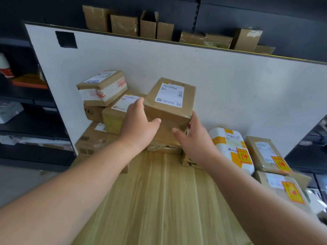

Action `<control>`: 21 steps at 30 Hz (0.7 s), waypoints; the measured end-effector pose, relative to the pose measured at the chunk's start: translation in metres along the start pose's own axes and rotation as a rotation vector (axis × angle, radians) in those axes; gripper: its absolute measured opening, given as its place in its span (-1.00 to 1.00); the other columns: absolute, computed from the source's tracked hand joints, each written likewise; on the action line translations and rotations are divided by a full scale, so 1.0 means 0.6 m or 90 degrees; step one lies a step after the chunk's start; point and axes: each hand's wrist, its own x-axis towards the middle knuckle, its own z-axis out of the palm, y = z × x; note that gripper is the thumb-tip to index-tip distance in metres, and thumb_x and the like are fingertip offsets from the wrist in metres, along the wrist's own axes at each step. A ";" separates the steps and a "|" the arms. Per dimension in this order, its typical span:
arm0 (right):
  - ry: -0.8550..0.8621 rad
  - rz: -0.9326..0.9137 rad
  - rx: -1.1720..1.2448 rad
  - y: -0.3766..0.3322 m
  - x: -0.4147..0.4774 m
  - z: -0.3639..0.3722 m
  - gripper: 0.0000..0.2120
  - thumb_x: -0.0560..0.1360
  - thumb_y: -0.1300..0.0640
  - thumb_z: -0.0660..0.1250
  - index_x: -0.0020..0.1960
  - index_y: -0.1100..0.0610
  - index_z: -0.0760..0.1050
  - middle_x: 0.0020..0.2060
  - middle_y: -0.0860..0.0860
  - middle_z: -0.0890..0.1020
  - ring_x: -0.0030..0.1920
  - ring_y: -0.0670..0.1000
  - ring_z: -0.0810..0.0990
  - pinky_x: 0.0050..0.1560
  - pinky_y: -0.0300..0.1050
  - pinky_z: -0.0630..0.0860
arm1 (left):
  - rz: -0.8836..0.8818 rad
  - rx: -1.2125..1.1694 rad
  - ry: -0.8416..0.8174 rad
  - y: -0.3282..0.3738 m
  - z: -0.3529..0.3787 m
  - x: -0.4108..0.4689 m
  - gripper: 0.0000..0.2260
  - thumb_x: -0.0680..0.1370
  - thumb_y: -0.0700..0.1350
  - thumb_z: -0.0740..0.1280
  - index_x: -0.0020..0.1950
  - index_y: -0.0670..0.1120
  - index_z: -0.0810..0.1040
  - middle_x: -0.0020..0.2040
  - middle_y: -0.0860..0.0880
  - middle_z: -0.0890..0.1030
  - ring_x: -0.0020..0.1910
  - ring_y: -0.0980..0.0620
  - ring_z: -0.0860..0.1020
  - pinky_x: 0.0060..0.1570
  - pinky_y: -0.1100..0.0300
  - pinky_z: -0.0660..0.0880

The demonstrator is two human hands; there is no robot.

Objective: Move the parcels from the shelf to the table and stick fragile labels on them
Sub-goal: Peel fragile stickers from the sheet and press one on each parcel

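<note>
While outstretched over the table [159, 195], left hand [139, 125] and right hand [193, 141], both spread, flat against the parcel [169, 97].

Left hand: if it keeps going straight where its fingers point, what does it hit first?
The left hand lies along the brown box's side. Straight on, it would likely meet the white board behind, though depth is unclear.
</note>
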 end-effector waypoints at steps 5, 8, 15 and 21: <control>-0.021 0.024 0.008 0.064 -0.129 -0.046 -0.45 0.49 0.05 0.35 0.40 -0.19 0.22 0.19 -0.19 0.54 0.19 -0.15 0.51 0.11 -0.17 0.44 | -0.030 -0.042 -0.048 0.002 0.054 -0.151 -0.31 0.44 -0.04 0.41 0.50 -0.07 0.19 0.37 0.00 0.40 0.35 0.02 0.37 0.35 0.10 0.32; -0.040 0.046 0.031 0.102 -0.208 -0.060 -0.47 0.48 0.08 0.36 0.33 -0.25 0.24 0.18 -0.26 0.54 0.18 -0.22 0.51 0.13 -0.17 0.46 | -0.077 -0.052 -0.069 0.000 0.082 -0.242 -0.28 0.45 -0.06 0.42 0.52 -0.04 0.15 0.40 0.02 0.36 0.38 0.06 0.34 0.37 0.06 0.32; -0.098 0.099 0.033 0.170 -0.347 -0.078 -0.51 0.47 0.10 0.38 0.24 -0.28 0.24 0.13 -0.27 0.55 0.14 -0.22 0.52 0.06 -0.25 0.45 | -0.126 -0.027 -0.099 -0.009 0.115 -0.397 -0.30 0.44 -0.13 0.43 0.51 -0.10 0.18 0.37 -0.02 0.34 0.35 0.02 0.36 0.36 0.02 0.34; -0.155 0.120 0.009 0.216 -0.412 -0.075 -0.47 0.48 0.09 0.37 0.37 -0.17 0.26 0.14 -0.23 0.55 0.14 -0.18 0.52 0.08 -0.21 0.46 | -0.164 -0.008 -0.112 -0.037 0.133 -0.476 -0.32 0.42 -0.14 0.44 0.48 -0.10 0.24 0.34 -0.04 0.38 0.32 0.00 0.39 0.32 0.00 0.39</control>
